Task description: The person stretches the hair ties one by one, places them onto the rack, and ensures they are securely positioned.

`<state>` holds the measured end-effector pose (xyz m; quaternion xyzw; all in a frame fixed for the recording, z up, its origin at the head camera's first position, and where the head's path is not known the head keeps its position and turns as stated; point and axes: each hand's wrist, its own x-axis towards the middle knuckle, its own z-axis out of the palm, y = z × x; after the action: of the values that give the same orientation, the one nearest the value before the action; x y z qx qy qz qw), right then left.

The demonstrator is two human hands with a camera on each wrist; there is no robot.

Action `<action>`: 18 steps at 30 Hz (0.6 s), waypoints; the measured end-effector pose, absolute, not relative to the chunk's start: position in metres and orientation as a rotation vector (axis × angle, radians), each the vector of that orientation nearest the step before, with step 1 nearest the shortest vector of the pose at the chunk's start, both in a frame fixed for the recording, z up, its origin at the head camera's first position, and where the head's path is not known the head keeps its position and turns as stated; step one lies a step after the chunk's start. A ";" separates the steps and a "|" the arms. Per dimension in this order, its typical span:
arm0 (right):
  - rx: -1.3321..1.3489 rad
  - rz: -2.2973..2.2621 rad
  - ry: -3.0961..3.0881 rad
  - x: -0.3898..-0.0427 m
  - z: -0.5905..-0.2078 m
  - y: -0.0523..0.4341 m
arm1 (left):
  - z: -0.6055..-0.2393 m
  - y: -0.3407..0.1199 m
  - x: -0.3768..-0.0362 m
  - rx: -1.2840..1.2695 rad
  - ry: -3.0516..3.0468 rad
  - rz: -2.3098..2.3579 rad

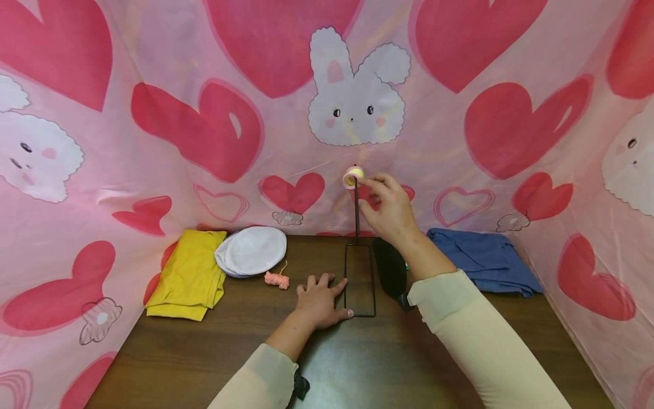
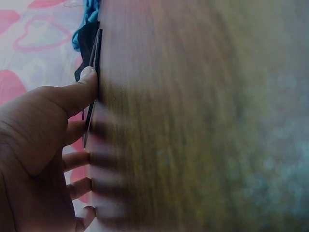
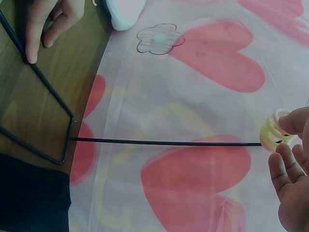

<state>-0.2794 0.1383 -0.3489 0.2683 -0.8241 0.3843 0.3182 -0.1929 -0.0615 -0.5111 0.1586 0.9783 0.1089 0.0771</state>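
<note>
Left of both hands, a yellow cloth, white pads and a pink yarn scrap lie on the surface. The left hand presses flat, fingers spread, on the wire stand's base. The right hand, raised beyond it, pinches the yellow tape roll atop the stand's upright rod; a blue cloth lies to its right.

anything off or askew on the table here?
Nothing spilled or damaged. The wire stand sits flat with its rod upright, the left hand pressing its base, the right hand pinching the yellow ring at the rod's top. Only a loose pink yarn scrap lies stray beside the white caps.
</note>
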 end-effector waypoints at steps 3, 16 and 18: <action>0.704 1.013 -2.161 -0.278 -0.352 0.141 | -0.512 -0.061 -0.193 0.480 2.932 0.320; 0.764 1.000 -2.137 -0.256 -0.364 0.158 | -0.516 -0.062 -0.195 0.482 2.938 0.315; 0.776 0.983 -2.138 -0.252 -0.367 0.162 | -0.517 -0.061 -0.196 0.478 2.936 0.308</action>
<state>-0.2515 0.1616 -0.3674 0.2962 -0.8158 0.3752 0.3257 -0.1956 -0.0615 -0.5168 0.1594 0.9790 0.1026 0.0753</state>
